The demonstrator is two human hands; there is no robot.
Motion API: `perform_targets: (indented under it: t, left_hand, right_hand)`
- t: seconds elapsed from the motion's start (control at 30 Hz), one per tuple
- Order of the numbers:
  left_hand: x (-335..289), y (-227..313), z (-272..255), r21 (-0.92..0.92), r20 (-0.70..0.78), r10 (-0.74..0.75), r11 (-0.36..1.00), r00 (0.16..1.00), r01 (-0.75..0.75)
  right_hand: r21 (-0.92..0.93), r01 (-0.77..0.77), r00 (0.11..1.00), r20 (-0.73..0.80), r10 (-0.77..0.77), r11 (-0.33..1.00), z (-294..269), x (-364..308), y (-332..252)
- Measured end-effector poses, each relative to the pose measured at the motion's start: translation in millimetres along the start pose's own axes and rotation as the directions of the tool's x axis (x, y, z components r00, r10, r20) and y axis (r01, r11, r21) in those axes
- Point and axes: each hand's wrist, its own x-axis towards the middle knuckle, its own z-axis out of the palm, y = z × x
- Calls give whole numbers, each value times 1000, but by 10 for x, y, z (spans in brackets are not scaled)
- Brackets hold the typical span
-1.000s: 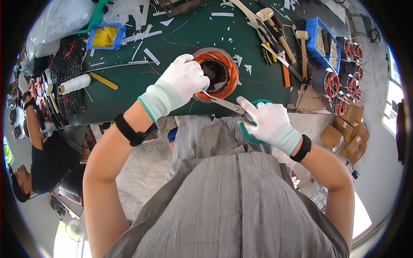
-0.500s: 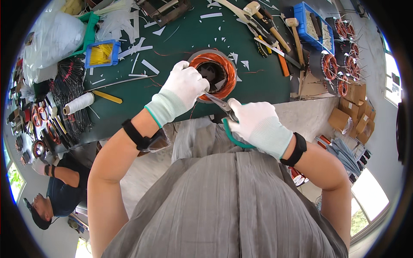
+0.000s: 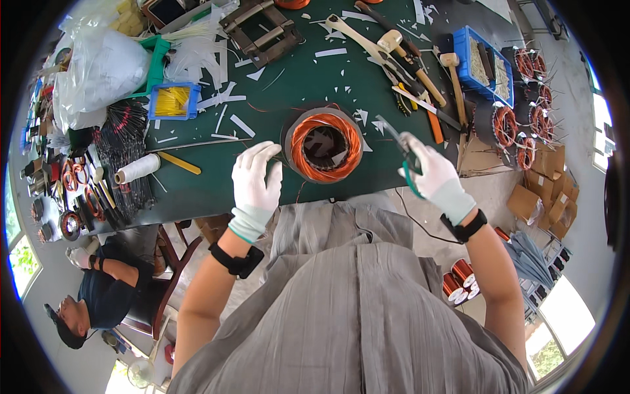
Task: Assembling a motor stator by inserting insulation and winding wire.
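A motor stator (image 3: pixel 356 146) wound with copper wire lies on the green table, its round opening facing up. Small pale scraps show inside the bore. My left hand (image 3: pixel 256 177), in a white glove, hovers just left of the stator, fingers apart and holding nothing. To the right of the stator my gloved right hand (image 3: pixel 433 174) is closed around a pair of scissors (image 3: pixel 401 146) with green handles. The blades point up and left, away from the coil. A thin copper wire trails from the stator's lower left side.
White paper scraps (image 3: pixel 330 52) litter the green table (image 3: pixel 216 177). Mallets (image 3: pixel 451 79) and pliers lie at the right, beside a blue bin (image 3: pixel 467 49) and several wound stators (image 3: pixel 504 125). At left are a thread spool (image 3: pixel 138 169), a yellow-filled tray (image 3: pixel 174 102) and a seated co-worker (image 3: pixel 108 282).
My left hand has come off the coil and moved left, its fingers opening. My right hand has drawn the scissors away from the stator, to the right and upward.
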Motion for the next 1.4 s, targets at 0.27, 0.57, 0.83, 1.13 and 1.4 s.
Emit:
perform_targets:
  t: [0.27, 0.57, 0.83, 1.13, 1.4]
  left_hand:
    - [254, 409, 586, 220, -33, -37, 975, 999, 43]
    - [315, 358, 804, 141, -44, -27, 989, 999, 33]
    - [446, 300, 599, -8, 152, 0, 1000, 988, 2]
    - [2102, -2017, -684, 369, -273, -214, 877, 938, 307]
    - [2573, -3050, -240, 862, -73, -398, 437, 914, 259]
  right_hand:
    - [65, 605, 721, -467, -512, 793, 242, 806, -1014]
    - [3, 641, 694, -430, -578, 768, 749, 968, -1226]
    - [34, 604, 739, -398, -543, 797, 737, 1031, -1212]
    - [-96, 619, 721, -324, -612, 780, 587, 1060, -1351]
    - [-88, 661, 702, -279, -655, 745, 526, 1077, -1337]
